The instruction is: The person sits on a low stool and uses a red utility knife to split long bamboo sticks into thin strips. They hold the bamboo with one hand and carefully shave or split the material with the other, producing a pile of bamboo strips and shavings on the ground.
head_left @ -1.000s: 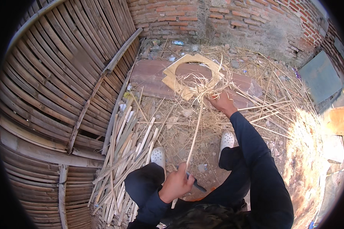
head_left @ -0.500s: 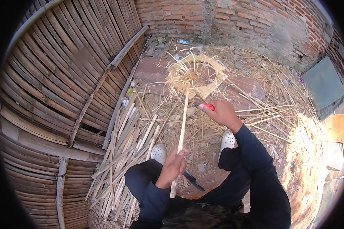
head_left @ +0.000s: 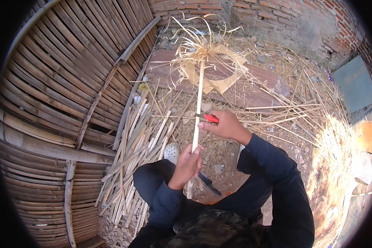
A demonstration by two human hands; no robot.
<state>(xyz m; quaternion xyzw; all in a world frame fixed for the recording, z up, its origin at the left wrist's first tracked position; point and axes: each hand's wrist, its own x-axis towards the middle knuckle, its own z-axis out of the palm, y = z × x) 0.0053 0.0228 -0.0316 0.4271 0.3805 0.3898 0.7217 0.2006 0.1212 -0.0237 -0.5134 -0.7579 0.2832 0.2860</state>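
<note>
My left hand (head_left: 189, 165) is closed around the bamboo strip (head_left: 198, 107), upright over the ground's middle; my right hand (head_left: 225, 125) grips a red knife (head_left: 211, 118), probably touching the strip.

Looks like an outdoor backyard workshop for bamboo craft, the rough home-made kind. The ground is bare dirt (head_left: 231, 173) buried under straw-like shavings (head_left: 301, 107), with a heap of split bamboo strips (head_left: 132, 161) lying beside the seated person. A big woven bamboo panel (head_left: 66, 78) fills the whole left side, propped up on thick poles (head_left: 49, 146). Behind it all stands an old red brick wall (head_left: 252, 10) with patchy grey plaster. A curly bundle of thin peeled strips (head_left: 202, 45) sits near that wall, and everything is in bright sun.
</note>
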